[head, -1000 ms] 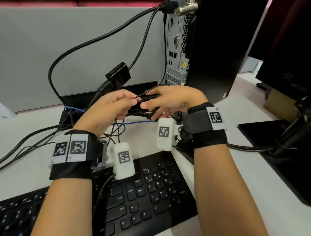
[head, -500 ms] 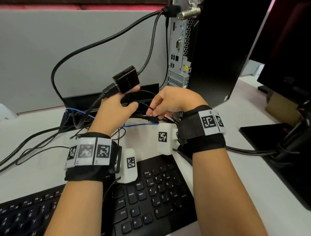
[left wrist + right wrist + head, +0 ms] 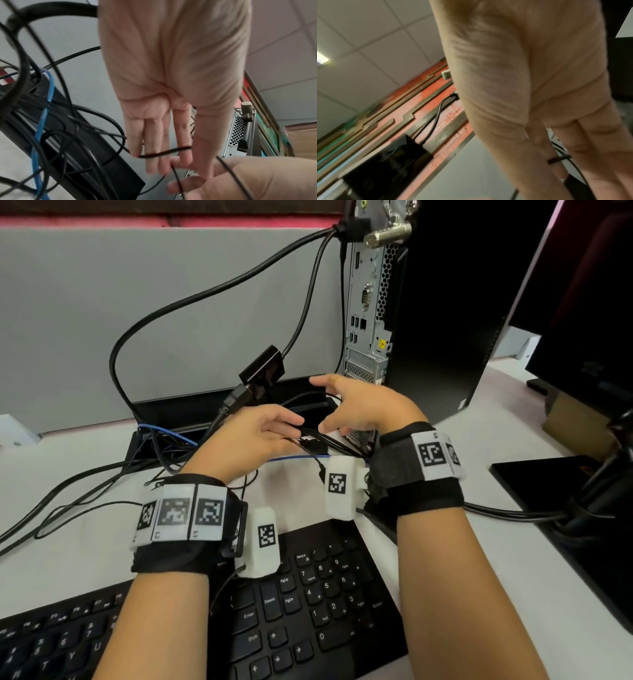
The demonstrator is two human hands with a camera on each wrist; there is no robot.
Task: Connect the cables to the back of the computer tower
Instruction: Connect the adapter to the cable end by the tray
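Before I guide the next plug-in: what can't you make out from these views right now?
- Head view: the plug end of the thin cable is hidden between the left hand and right hand.
- Head view: the tower ports are too small to identify; its top is cut off.
- Right wrist view: the palm blocks the fingertips; the image is blurred.

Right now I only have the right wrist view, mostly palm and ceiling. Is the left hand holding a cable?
Observer: Not gripping. The left hand has straight fingers, and a thin black cable lies across them.
Operator: Where is the tower's back panel?
Observer: The back panel stands upright just beyond the right hand.
Operator: Any free ports?
Observer: The small ports midway down the panel look empty.
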